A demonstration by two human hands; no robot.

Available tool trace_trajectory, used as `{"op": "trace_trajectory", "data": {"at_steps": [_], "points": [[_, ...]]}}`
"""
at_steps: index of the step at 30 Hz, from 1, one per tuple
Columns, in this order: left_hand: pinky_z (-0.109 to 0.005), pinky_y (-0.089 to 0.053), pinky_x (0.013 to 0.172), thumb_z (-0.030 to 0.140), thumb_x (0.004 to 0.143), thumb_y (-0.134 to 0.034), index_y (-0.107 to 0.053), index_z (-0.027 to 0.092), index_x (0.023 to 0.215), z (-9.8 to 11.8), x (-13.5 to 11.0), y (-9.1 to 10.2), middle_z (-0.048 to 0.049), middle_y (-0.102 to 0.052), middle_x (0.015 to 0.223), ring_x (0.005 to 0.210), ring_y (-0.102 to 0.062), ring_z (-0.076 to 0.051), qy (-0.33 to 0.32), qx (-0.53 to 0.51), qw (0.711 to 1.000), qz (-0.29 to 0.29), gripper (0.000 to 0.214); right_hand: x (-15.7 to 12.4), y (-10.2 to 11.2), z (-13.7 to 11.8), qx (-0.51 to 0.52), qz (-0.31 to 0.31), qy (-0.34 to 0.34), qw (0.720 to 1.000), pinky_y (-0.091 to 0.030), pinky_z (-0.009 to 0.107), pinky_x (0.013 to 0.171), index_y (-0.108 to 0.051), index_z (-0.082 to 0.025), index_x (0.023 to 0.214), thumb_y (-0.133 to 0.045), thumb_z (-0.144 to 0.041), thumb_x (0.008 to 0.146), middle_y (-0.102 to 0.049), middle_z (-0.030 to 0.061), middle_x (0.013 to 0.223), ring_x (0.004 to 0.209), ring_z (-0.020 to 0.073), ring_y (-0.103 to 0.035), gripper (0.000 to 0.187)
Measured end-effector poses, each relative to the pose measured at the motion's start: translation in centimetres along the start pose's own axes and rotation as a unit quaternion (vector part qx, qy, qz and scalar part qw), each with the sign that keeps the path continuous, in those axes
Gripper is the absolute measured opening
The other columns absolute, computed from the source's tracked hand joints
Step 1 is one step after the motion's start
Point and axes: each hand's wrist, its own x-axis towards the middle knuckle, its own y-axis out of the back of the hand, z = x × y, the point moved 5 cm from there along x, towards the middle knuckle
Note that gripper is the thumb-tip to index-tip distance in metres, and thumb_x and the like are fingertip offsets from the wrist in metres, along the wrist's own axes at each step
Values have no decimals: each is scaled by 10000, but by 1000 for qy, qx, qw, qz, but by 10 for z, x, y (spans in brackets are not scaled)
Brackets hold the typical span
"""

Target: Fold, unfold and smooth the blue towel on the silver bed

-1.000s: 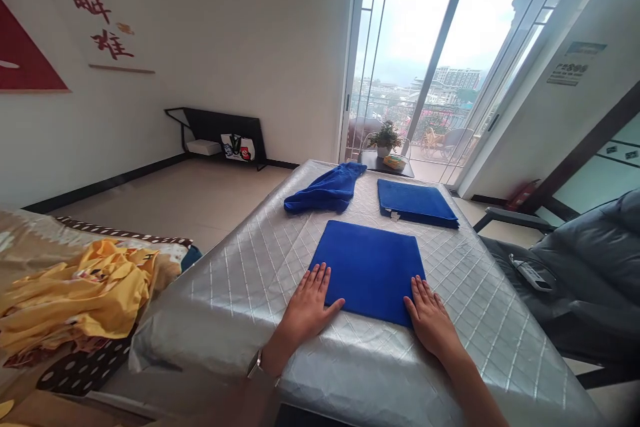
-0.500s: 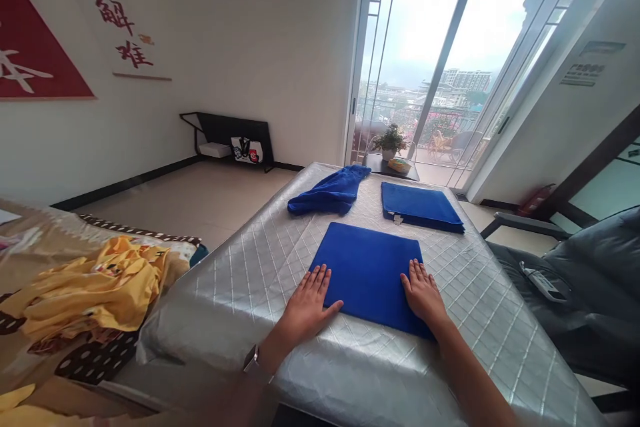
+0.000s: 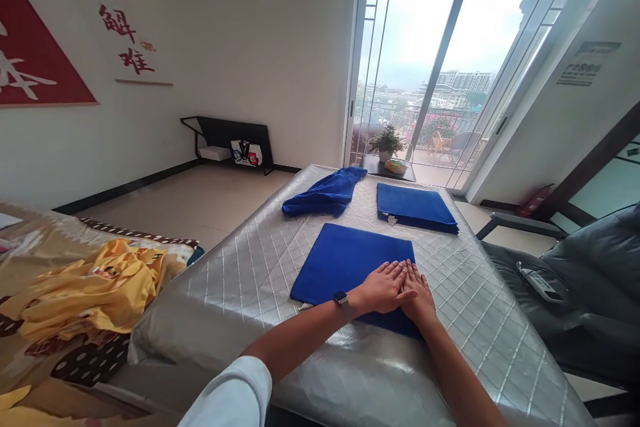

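A flat, folded blue cloth (image 3: 345, 257) lies on the silver quilted bed cover (image 3: 240, 267). My left hand (image 3: 385, 287) rests flat on its right part, fingers stretched out, and wears a watch at the wrist. Beside it, touching it, my right hand (image 3: 419, 295) lies with straight fingers at the cloth's right edge. A small white tag peeks out at the near left corner. Beyond the hands sits a neat stack of folded blue cloths (image 3: 417, 207) with a white label. To its left is a crumpled blue cloth (image 3: 327, 192).
Yellow clothes (image 3: 95, 287) are heaped on a patterned surface at the left. A dark armchair (image 3: 595, 293) with a power strip (image 3: 540, 283) on its seat stands at the right. Past the bed's far end, a small table holds a potted plant (image 3: 387, 141) before the glass doors.
My left hand has slid from the cloth's left edge across to the right, meeting my right hand. My right hand has stayed near the right edge.
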Motion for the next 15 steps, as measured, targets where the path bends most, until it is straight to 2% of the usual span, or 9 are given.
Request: {"op": "trace_trajectory", "data": {"at_steps": [3, 6, 12, 15], "points": [[-385, -134, 1265, 639, 1030, -76, -256, 61, 1593, -13, 3, -10, -149, -264, 1656, 1549, -200, -225, 22, -12, 1000, 13, 827, 1, 1, -1, 10, 4, -5, 1000, -132, 419, 1255, -252, -106, 1613, -211, -298, 1020, -158, 91, 1693, 1563, 222, -120, 625], [-407, -120, 1271, 670, 1016, -74, -283, 86, 1590, -45, -14, -8, -136, -250, 1661, 1556, -171, -224, 63, -2, 998, 12, 845, 1, 4, -3, 28, 6, -21, 999, -124, 425, 1257, -217, -67, 1613, -187, -354, 1033, -172, 101, 1689, 1561, 228, -135, 648], [-448, -110, 1276, 683, 1009, -92, -278, 74, 1591, -138, -76, 23, -146, -210, 1669, 1559, -147, -254, 223, 34, 974, 11, 864, 1, 3, -4, 61, 19, -36, 997, -105, 411, 1261, -234, -76, 1612, -177, -379, 1032, -189, 82, 1688, 1560, 210, -136, 656], [-454, -133, 1272, 656, 1021, -108, -266, 36, 1587, -168, -100, 32, -170, -210, 1665, 1556, -163, -269, 287, 49, 956, 29, 854, 1, 12, -4, 95, 52, -34, 994, -151, 435, 1256, -350, -77, 1574, -259, -377, 1014, -281, 117, 1660, 1544, 235, -212, 642]]}}
